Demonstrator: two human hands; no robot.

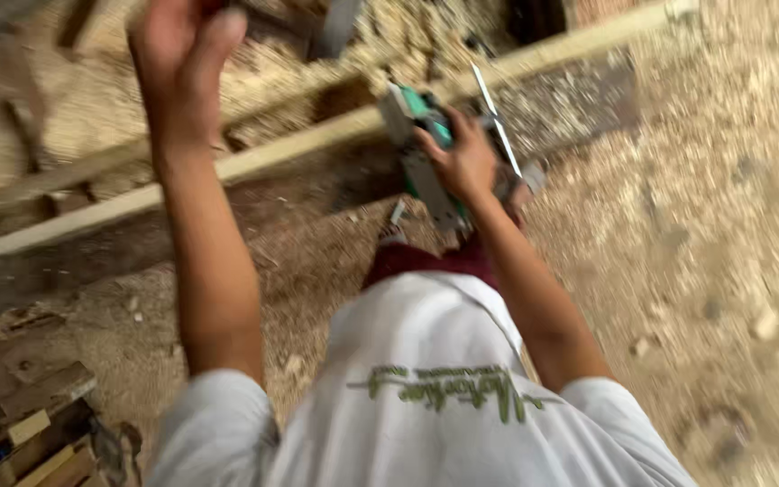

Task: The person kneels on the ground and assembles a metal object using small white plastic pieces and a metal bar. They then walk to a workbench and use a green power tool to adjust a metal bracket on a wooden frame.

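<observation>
Gripping the green power planer (426, 153) with only our right hand (466, 162), fingers clamped around it on the long wooden beam (254, 160), we risked it skidding off. Our left hand (178, 54) hung raised, its grip too blurred to tell. Sawdust covered the workshop floor (705, 207); scrap wood (29, 424) lay nearby.

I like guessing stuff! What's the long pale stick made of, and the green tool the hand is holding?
The long pale stick looks like bare, unpainted wood: light tan, squared edges, with sawdust and shavings all around it. The green tool under the right hand seems to have a green plastic body with grey metal parts, judging by the dull shine; the picture is blurred, so that is less sure.
</observation>
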